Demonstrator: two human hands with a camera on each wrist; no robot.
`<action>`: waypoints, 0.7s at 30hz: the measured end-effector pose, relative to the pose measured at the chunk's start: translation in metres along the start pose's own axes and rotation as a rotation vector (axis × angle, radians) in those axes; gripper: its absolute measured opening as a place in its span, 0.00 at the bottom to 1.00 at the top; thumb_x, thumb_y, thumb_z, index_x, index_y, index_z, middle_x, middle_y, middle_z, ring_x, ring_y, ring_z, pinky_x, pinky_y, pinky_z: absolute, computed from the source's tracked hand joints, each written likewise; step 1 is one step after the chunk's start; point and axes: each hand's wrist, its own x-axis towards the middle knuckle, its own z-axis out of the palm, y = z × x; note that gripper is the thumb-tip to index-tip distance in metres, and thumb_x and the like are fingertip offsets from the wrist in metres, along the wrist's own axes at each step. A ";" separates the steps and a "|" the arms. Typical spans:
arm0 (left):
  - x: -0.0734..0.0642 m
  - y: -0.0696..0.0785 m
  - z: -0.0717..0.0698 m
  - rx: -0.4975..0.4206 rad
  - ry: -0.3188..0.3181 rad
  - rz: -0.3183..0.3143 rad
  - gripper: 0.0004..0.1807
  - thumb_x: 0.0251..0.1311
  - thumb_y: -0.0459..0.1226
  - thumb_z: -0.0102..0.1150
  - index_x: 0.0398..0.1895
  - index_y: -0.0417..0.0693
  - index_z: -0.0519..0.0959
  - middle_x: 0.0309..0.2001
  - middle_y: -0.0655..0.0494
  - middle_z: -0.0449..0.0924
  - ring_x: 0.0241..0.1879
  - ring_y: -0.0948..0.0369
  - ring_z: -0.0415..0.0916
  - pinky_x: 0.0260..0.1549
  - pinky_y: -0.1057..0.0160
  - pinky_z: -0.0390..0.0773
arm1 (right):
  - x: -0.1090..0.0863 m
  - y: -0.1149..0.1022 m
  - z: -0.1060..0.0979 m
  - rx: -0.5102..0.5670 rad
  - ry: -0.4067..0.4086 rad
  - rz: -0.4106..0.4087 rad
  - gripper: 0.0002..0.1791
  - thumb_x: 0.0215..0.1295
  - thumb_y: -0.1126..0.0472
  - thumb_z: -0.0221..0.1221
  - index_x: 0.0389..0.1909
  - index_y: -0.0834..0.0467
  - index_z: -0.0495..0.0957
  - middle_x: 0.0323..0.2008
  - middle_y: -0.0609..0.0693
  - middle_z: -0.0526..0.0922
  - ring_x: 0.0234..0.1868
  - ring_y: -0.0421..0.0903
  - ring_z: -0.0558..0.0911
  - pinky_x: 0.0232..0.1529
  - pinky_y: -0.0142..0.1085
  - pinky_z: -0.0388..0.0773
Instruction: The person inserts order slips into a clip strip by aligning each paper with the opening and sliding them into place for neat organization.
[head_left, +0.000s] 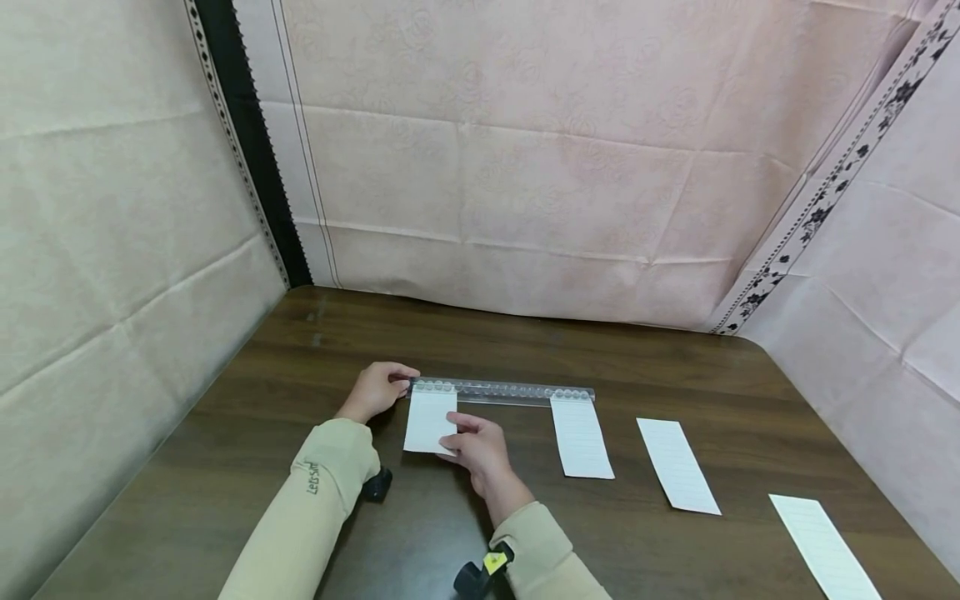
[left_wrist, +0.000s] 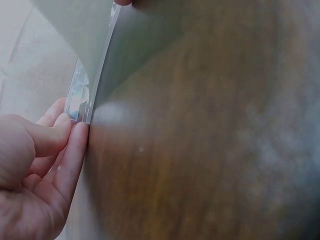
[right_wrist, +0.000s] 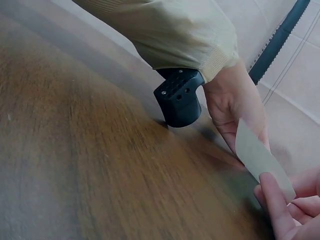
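Note:
A clear plastic ticket rail (head_left: 504,392) with round pieces along it lies across the table. My left hand (head_left: 377,390) pinches its left end between thumb and fingers; the left wrist view shows this end (left_wrist: 76,102) up close. One white paper slip (head_left: 430,422) has its top edge at the rail's left part. Its lower right edge is held by my right hand (head_left: 480,447), thumb on top. In the right wrist view the slip (right_wrist: 260,155) is bent slightly. A second slip (head_left: 582,439) meets the rail's right end, untouched by either hand.
Two more white slips lie on the brown wooden table (head_left: 600,550) to the right: one (head_left: 678,467) near the rail, the other (head_left: 825,546) by the front right. Pale cloth (head_left: 525,183) walls off the back and both sides.

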 end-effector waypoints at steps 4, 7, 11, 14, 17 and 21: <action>0.000 0.000 0.000 0.002 -0.001 -0.005 0.12 0.63 0.27 0.52 0.45 0.42 0.82 0.45 0.47 0.79 0.36 0.60 0.76 0.36 0.63 0.78 | 0.000 0.000 -0.003 0.014 -0.012 0.009 0.23 0.50 0.83 0.56 0.51 0.73 0.74 0.41 0.60 0.74 0.32 0.49 0.78 0.35 0.41 0.80; 0.001 0.001 0.000 0.002 -0.001 -0.006 0.12 0.63 0.27 0.52 0.45 0.42 0.82 0.45 0.47 0.79 0.36 0.60 0.76 0.36 0.63 0.78 | 0.000 0.000 -0.005 0.017 -0.017 0.008 0.23 0.51 0.83 0.56 0.51 0.74 0.73 0.42 0.61 0.74 0.31 0.48 0.78 0.36 0.41 0.80; 0.001 0.000 0.000 0.004 0.002 -0.001 0.12 0.62 0.27 0.53 0.45 0.42 0.82 0.44 0.48 0.80 0.35 0.60 0.76 0.36 0.63 0.77 | 0.000 -0.001 -0.008 0.005 -0.011 0.012 0.23 0.51 0.82 0.57 0.51 0.73 0.74 0.44 0.62 0.74 0.31 0.47 0.78 0.37 0.41 0.80; 0.001 -0.001 -0.001 0.008 0.002 0.006 0.12 0.62 0.27 0.53 0.45 0.42 0.82 0.43 0.48 0.80 0.34 0.60 0.75 0.35 0.64 0.77 | 0.000 -0.001 -0.010 0.004 -0.007 0.020 0.23 0.51 0.82 0.57 0.51 0.72 0.74 0.45 0.62 0.73 0.32 0.48 0.78 0.37 0.41 0.80; 0.000 0.000 -0.001 0.007 -0.001 0.011 0.11 0.62 0.27 0.53 0.44 0.42 0.82 0.43 0.47 0.80 0.34 0.60 0.76 0.35 0.64 0.77 | 0.000 -0.002 -0.012 0.007 -0.002 0.024 0.23 0.52 0.82 0.57 0.52 0.72 0.74 0.46 0.62 0.72 0.32 0.48 0.78 0.37 0.41 0.80; 0.000 0.000 -0.001 -0.007 -0.004 0.009 0.11 0.62 0.27 0.53 0.44 0.41 0.82 0.44 0.47 0.80 0.35 0.60 0.76 0.35 0.65 0.77 | 0.000 -0.002 -0.014 -0.006 -0.002 0.011 0.22 0.53 0.82 0.56 0.52 0.72 0.74 0.48 0.63 0.72 0.32 0.47 0.78 0.38 0.41 0.80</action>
